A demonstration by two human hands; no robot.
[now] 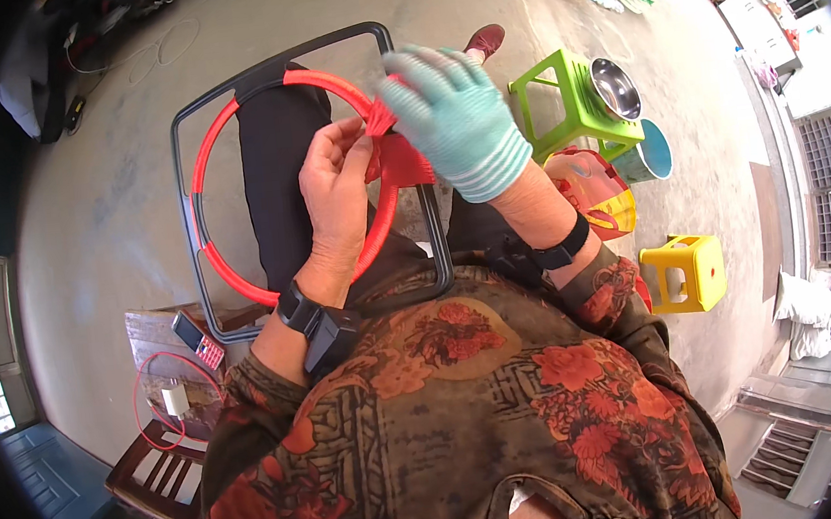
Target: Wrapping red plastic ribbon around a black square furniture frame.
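Black plastic frame (191, 196) rests across my lap, the red hoop (209, 139) lying inside it. My gloved right hand (452, 121) and bare left hand (336, 182) both pinch the red woven strip (401, 156); only that short patch is woven, most of the hoop remains bare.

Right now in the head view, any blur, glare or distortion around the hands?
Head view: strong fisheye bend, black rim vignette. The gloved right hand looks slightly motion-blurred; the bare left hand and red ring are sharp. Daylight is bright, blown out top right, with a glint on the steel bowl.
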